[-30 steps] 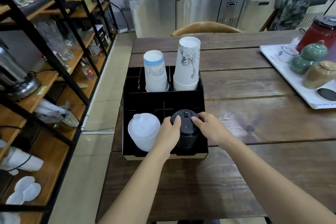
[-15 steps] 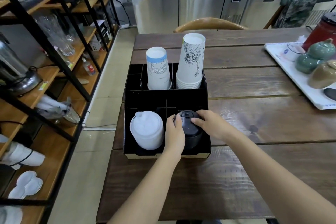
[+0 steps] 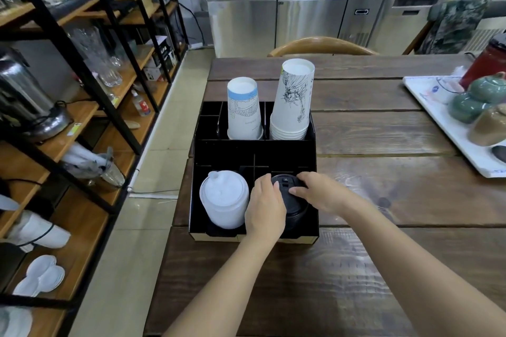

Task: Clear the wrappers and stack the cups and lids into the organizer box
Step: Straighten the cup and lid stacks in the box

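Now both hands still clasp the stack of black plastic lids [image 3: 290, 200] in the front right compartment of the black organizer box [image 3: 254, 149]; the left hand [image 3: 264, 206] has slid further over it, fingers curled, the right hand [image 3: 320, 193] pinching its rim.

A black organizer box [image 3: 254, 149] sits at the desk's left edge. In its far row stand two upside-down stacks of paper cups: a shorter blue-banded stack [image 3: 243, 109] on the left and a taller stack with black line drawings [image 3: 293, 101] on the right. In the near row, white lids [image 3: 224, 198] fill the left compartment and black lids [image 3: 291, 201] the right.
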### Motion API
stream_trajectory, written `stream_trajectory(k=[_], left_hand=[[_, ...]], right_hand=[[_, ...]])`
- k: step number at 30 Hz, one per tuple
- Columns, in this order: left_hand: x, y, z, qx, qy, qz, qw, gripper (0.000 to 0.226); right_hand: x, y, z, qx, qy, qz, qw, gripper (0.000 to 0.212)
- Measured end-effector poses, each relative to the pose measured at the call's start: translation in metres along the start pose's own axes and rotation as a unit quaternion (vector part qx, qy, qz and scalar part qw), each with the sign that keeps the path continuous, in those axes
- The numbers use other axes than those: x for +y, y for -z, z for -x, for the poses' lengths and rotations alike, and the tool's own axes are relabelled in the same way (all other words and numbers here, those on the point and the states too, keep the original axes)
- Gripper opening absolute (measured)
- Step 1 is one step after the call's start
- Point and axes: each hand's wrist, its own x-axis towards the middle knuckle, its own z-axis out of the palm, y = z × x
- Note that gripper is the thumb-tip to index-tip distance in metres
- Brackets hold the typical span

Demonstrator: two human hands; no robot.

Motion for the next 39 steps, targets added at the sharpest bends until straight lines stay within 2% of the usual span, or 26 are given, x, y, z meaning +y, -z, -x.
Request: stream_trajectory(k=[2, 7, 11, 14, 16, 20, 26, 30, 34, 37, 39], left_hand=[[0.000, 0.005, -0.001, 0.009, -0.018, -0.001, 1.000, 0.042], [0.003, 0.022, -0.006, 0.025, -0.024, 0.081, 0.996, 0.042], [-0.005, 0.040, -0.008, 0.100, -0.040, 0.108, 0.988, 0.035], [-0.021, 0.055, -0.013, 0.172, 0.013, 0.127, 0.977, 0.034], [-0.035, 0.061, -0.014, 0.196, 0.075, 0.151, 0.966, 0.036], [-0.057, 0.062, -0.010, 0.179, 0.175, 0.181, 0.951, 0.042], [-0.067, 0.052, -0.007, 0.095, 0.232, 0.179, 0.951, 0.051], [-0.070, 0.051, -0.011, 0.062, 0.212, 0.171, 0.960, 0.051], [-0.079, 0.051, -0.016, 0.018, 0.181, 0.215, 0.960, 0.049], [-0.077, 0.045, -0.014, 0.047, 0.188, 0.230, 0.954, 0.047], [-0.070, 0.040, -0.010, 0.096, 0.207, 0.228, 0.947, 0.046]], right_hand=[[0.000, 0.003, 0.000, 0.000, 0.007, 0.006, 1.000, 0.027], [-0.004, 0.010, 0.000, 0.041, 0.030, -0.030, 0.998, 0.052], [-0.019, 0.015, 0.001, 0.097, 0.051, -0.044, 0.993, 0.052], [-0.036, 0.016, -0.001, 0.113, 0.088, -0.028, 0.989, 0.045], [-0.049, 0.013, -0.005, 0.092, 0.116, -0.010, 0.989, 0.044], [-0.075, -0.002, -0.020, 0.016, 0.152, 0.070, 0.986, 0.046], [-0.096, -0.024, -0.041, -0.041, 0.148, 0.193, 0.969, 0.039], [-0.100, -0.025, -0.051, -0.074, 0.138, 0.202, 0.967, 0.028], [-0.100, -0.018, -0.055, -0.076, 0.144, 0.217, 0.963, 0.031], [-0.100, -0.017, -0.059, -0.067, 0.167, 0.277, 0.944, 0.028], [-0.100, -0.018, -0.062, -0.078, 0.182, 0.259, 0.945, 0.027]])
